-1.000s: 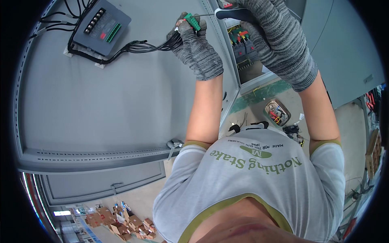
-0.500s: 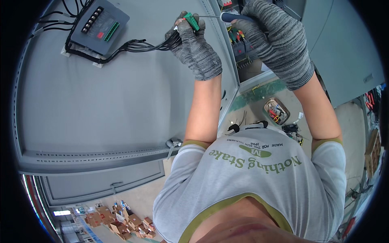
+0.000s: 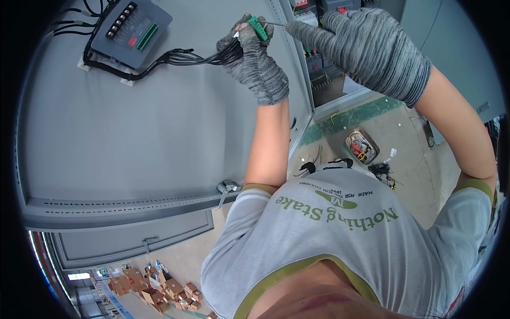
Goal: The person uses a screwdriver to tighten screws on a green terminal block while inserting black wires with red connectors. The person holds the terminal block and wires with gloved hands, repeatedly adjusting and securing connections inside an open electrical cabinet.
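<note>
My left hand [image 3: 257, 72], in a grey knitted glove, is closed around a green terminal plug [image 3: 258, 28] and a bundle of black wires [image 3: 194, 57]. My right hand [image 3: 374, 50], gloved alike, grips a screwdriver whose thin metal shaft [image 3: 273, 23] points left at the plug. Its tip meets the plug's right side, though exact contact is too small to make out. The handle is hidden beneath my right fingers. Left of my hands, a dark grey module [image 3: 130, 33] with a green socket [image 3: 147, 37] is mounted on the panel; the wires run along its lower edge.
The grey cabinet door [image 3: 133, 133] fills the left side, with a latch [image 3: 228, 187] at its near edge. Behind my right hand is the open cabinet with breakers [image 3: 319, 64]. A tool tray [image 3: 362, 146] sits on the floor; cardboard boxes [image 3: 159, 290] lie at lower left.
My right hand has turned and its elbow has swung out to the right. The screwdriver handle, visible before, is now covered. My left hand keeps the plug in nearly the same place.
</note>
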A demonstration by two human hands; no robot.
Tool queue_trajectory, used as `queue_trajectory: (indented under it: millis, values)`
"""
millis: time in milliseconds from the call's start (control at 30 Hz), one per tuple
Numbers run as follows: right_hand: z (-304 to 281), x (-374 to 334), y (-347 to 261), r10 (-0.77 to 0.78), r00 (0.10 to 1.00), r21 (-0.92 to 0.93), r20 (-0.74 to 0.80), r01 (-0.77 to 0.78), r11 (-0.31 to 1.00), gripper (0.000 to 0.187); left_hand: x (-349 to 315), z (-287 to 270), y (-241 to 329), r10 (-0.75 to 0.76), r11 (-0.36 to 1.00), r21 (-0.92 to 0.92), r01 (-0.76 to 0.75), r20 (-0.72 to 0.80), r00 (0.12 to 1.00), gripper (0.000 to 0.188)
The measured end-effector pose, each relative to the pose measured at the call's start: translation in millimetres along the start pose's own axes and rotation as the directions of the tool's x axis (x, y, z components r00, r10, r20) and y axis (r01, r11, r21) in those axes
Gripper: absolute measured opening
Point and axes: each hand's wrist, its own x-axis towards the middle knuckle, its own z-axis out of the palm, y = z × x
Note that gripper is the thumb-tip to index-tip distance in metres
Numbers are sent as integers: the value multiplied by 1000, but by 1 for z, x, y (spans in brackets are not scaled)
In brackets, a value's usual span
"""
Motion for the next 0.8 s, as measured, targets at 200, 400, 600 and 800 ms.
queue_trajectory:
  millis: [200, 400, 600, 800]
  values:
    - [34, -1, 3, 476, 862, 866, 175, -365, 343, 32, 2, -4, 1, 4, 1000, 19, -4, 27, 1000, 12]
    - [38, -4, 9, 387, 922, 784, 19, -254, 567, 35, -6, -4, -3, -40, 996, -77, 40, 3, 999, 20]
    - [10, 19, -15, 111, 988, -289, 110, -75, 954, 46, -14, -4, 3, -33, 999, -41, 33, 0, 999, 28]
    - [7, 18, -25, 57, 995, -442, 82, -15, 897, 45, -18, 19, 0, -169, 953, -265, 149, -54, 984, 31]
